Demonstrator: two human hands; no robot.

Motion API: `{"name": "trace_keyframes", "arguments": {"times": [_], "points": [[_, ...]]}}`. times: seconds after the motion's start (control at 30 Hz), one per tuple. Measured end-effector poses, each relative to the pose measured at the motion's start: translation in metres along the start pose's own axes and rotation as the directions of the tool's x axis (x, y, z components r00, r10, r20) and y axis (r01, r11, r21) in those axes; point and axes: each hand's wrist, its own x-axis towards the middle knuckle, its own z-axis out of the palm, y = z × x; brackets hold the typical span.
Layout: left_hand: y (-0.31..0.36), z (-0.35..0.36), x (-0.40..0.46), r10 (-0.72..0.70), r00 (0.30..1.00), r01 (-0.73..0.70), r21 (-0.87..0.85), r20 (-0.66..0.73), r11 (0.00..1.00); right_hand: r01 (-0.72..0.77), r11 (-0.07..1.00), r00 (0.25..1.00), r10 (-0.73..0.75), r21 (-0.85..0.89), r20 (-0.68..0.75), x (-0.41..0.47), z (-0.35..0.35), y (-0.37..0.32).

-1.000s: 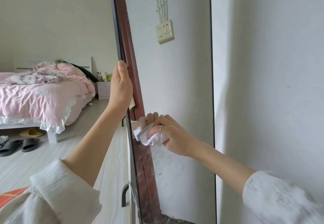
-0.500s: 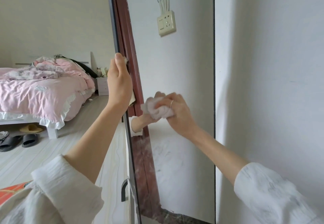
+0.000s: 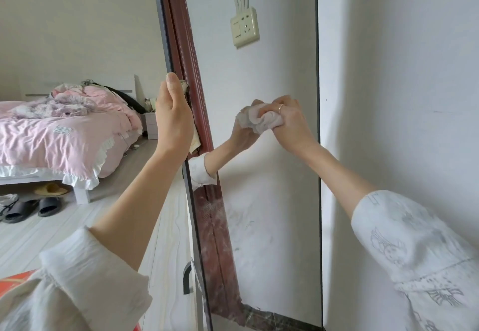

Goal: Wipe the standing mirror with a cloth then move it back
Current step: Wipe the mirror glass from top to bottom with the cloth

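Note:
A tall standing mirror (image 3: 272, 201) in a thin dark frame leans by the white wall and fills the middle of the view. My left hand (image 3: 173, 120) grips its left edge at about mid height, thumb pointing up. My right hand (image 3: 290, 123) holds a crumpled white cloth (image 3: 259, 120) pressed against the glass near the middle. The glass reflects my hand, a red door frame and a wall socket. Below the cloth the glass looks dusty and streaked.
A bed (image 3: 51, 139) with pink bedding stands at the left, with slippers (image 3: 28, 207) on the pale wood floor beside it. The white wall (image 3: 401, 84) runs along the mirror's right side. A dark stand bracket (image 3: 187, 276) shows low on the mirror's left edge.
My right hand has carried the cloth up and to the right across the glass, from the lower left edge towards the middle. My left hand has kept its hold on the frame.

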Motion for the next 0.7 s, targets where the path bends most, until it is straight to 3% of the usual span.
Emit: {"name": "trace_keyframes", "arguments": {"times": [0.07, 0.2, 0.37, 0.53, 0.6, 0.7], "points": [[-0.002, -0.001, 0.002, 0.002, 1.000, -0.002, 0.003, -0.005, 1.000, 0.004, 0.999, 0.999, -0.002, 0.046, -0.033, -0.001, 0.004, 0.004], [-0.007, -0.004, 0.004, 0.021, 1.000, -0.021, -0.004, -0.009, 1.000, 0.042, 0.999, 0.999, -0.043, -0.025, -0.031, -0.046, 0.022, 0.032], [-0.005, -0.006, 0.003, 0.011, 1.000, -0.011, -0.015, -0.026, 1.000, -0.084, 0.996, 0.975, 0.081, 0.007, 0.209, -0.119, 0.034, 0.063], [-0.002, -0.002, 0.001, 0.021, 1.000, -0.021, -0.005, -0.017, 1.000, -0.011, 0.990, 0.934, 0.061, -0.143, 0.352, -0.107, 0.008, 0.061], [-0.001, -0.001, 0.000, 0.028, 0.999, -0.028, 0.010, -0.017, 1.000, 0.060, 0.975, 0.944, 0.014, -0.214, 0.330, -0.082, -0.005, 0.053], [-0.004, 0.001, 0.001, 0.025, 0.999, -0.024, 0.034, -0.027, 0.999, 0.145, 0.950, 0.977, -0.095, -0.275, 0.189, -0.036, -0.017, 0.036]]}}
